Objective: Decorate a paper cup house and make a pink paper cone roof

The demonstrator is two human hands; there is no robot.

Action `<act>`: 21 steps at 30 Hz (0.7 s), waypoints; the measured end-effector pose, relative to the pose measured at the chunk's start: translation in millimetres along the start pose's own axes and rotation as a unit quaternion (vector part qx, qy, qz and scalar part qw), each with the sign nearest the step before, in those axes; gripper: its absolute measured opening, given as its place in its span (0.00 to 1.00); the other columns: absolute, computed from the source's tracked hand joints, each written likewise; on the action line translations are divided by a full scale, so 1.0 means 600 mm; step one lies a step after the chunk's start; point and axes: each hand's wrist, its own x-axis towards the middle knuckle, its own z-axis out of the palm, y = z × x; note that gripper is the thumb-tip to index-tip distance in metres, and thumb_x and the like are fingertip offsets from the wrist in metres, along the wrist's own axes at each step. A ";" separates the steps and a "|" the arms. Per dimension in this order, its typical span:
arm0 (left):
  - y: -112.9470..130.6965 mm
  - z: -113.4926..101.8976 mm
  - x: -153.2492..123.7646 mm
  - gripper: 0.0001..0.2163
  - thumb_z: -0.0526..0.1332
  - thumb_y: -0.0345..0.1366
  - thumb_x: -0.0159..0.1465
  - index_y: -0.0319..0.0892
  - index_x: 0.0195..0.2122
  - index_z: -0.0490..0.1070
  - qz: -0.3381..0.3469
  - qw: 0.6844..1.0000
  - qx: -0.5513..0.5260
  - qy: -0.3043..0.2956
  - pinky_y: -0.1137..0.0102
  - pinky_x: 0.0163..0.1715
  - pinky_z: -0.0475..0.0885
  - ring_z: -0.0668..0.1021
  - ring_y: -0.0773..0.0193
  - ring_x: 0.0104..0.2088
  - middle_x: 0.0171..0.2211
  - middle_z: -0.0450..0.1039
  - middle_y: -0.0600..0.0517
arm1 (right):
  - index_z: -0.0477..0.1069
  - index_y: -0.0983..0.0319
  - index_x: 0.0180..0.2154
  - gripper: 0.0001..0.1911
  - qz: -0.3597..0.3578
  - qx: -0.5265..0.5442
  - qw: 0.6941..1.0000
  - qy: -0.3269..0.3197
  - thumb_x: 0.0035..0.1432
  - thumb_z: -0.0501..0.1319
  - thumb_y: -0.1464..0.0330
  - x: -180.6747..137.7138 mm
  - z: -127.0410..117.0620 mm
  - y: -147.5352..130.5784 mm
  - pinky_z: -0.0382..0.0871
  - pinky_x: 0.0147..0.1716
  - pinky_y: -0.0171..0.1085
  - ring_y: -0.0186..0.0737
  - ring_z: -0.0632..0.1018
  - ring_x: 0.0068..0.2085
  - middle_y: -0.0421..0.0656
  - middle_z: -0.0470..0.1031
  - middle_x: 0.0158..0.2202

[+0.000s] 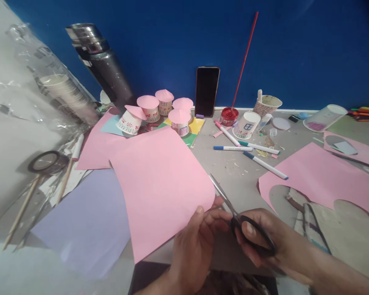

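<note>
My left hand (197,241) pinches the near right edge of a pink paper sheet (161,184), holding it up over the table. My right hand (264,239) is closed through the black handles of a pair of scissors (230,209). The scissor blades point up and left and meet the sheet's rounded right edge. A lavender sheet (86,221) lies under the pink one at the left.
Several paper-cup houses with pink cone roofs (160,108) stand at the back by a propped phone (206,91). Markers (258,147), a red paint pot (229,116), cups and a cut pink sheet (320,176) lie at right. A flask (103,65) and tape roll (47,162) sit left.
</note>
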 end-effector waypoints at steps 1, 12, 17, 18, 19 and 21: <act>0.000 0.000 0.000 0.19 0.65 0.48 0.68 0.35 0.46 0.82 -0.004 1.000 -0.003 0.001 0.62 0.46 0.72 0.78 0.58 0.36 0.37 0.84 0.43 | 0.68 0.62 0.30 0.39 0.002 0.001 1.000 -0.001 0.49 0.63 0.30 -0.001 -0.001 -0.005 0.43 0.19 0.33 0.27 0.55 0.19 0.36 0.65 0.17; 0.006 0.001 -0.001 0.19 0.68 0.46 0.67 0.33 0.47 0.83 -0.027 0.999 -0.024 0.023 0.62 0.46 0.77 0.82 0.57 0.38 0.43 0.85 0.40 | 0.67 0.62 0.27 0.39 -0.002 -0.005 1.000 0.002 0.48 0.65 0.32 0.001 -0.009 -0.014 0.43 0.18 0.31 0.26 0.55 0.19 0.37 0.65 0.17; 0.004 -0.001 -0.001 0.20 0.69 0.48 0.65 0.33 0.47 0.84 -0.029 0.999 -0.025 0.018 0.63 0.46 0.78 0.83 0.53 0.44 0.51 0.83 0.38 | 0.68 0.63 0.29 0.38 -0.001 -0.001 1.000 -0.016 0.47 0.67 0.33 0.003 -0.017 -0.019 0.43 0.17 0.31 0.26 0.54 0.18 0.36 0.65 0.16; 0.003 -0.002 -0.002 0.20 0.69 0.48 0.66 0.33 0.47 0.84 -0.030 0.999 -0.024 0.016 0.62 0.47 0.78 0.84 0.53 0.44 0.51 0.83 0.38 | 0.69 0.63 0.29 0.37 0.001 0.000 1.000 -0.020 0.48 0.67 0.33 0.004 -0.018 -0.020 0.42 0.17 0.31 0.25 0.54 0.17 0.36 0.65 0.16; 0.002 -0.003 -0.002 0.20 0.68 0.48 0.66 0.34 0.48 0.84 -0.030 0.999 -0.023 0.014 0.62 0.47 0.78 0.84 0.53 0.44 0.50 0.83 0.38 | 0.68 0.63 0.29 0.37 0.004 0.002 1.000 -0.023 0.47 0.68 0.34 0.005 -0.020 -0.021 0.42 0.17 0.31 0.25 0.53 0.17 0.36 0.66 0.16; 0.000 -0.004 -0.003 0.19 0.67 0.47 0.68 0.34 0.48 0.84 -0.028 0.999 -0.021 0.012 0.62 0.48 0.78 0.84 0.53 0.44 0.50 0.84 0.38 | 0.68 0.62 0.28 0.37 0.007 0.002 1.000 -0.025 0.47 0.69 0.34 0.007 -0.022 -0.023 0.42 0.16 0.31 0.25 0.53 0.17 0.36 0.65 0.15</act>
